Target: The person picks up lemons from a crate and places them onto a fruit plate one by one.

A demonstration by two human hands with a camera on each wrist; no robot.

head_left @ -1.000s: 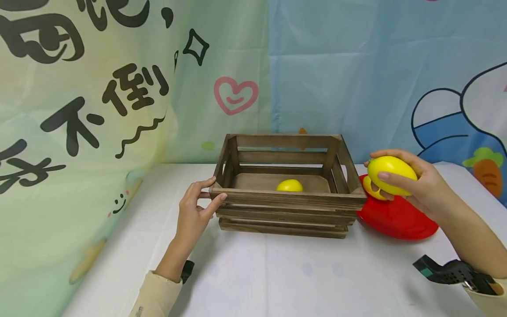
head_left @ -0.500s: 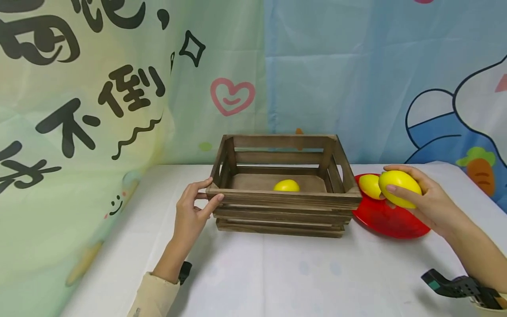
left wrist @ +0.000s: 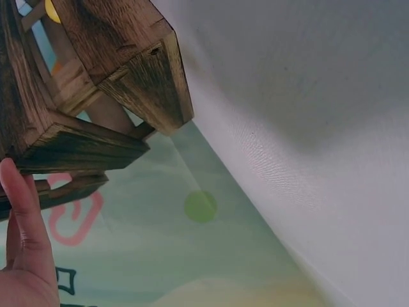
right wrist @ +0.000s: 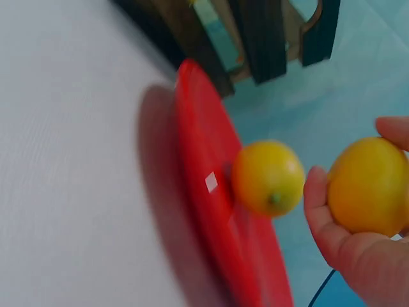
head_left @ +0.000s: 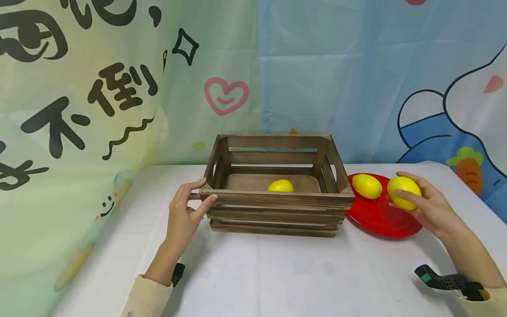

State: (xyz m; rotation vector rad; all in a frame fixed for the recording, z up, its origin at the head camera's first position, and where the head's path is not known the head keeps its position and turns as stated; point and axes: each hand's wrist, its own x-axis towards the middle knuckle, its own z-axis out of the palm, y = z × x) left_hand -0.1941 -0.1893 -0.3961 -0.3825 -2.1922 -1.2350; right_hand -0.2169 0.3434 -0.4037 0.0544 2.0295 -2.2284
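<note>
My right hand (head_left: 433, 213) grips a yellow lemon (head_left: 403, 193) over the right part of a red plate (head_left: 388, 224). On that plate, left of the held fruit, lies a second lemon (head_left: 367, 186); the right wrist view shows this resting lemon (right wrist: 268, 178) beside the held lemon (right wrist: 367, 185). A third lemon (head_left: 281, 186) sits inside a brown slatted wooden crate (head_left: 273, 213). At the crate's front left corner my left hand (head_left: 184, 215) holds the top rail between thumb and fingers. The left wrist view shows the thumb against the crate's wood (left wrist: 83, 144).
A white cloth (head_left: 277, 273) covers the table, with the crate and plate side by side on it. Behind stands a printed curtain (head_left: 317, 88) with a heart, lettering and a carrot. A black strap (head_left: 447, 280) is on the right wrist.
My right hand with its lemon has lowered and moved slightly right relative to the plate, uncovering the other lemon there. The left hand keeps its hold on the crate. The head view has shifted slightly.
</note>
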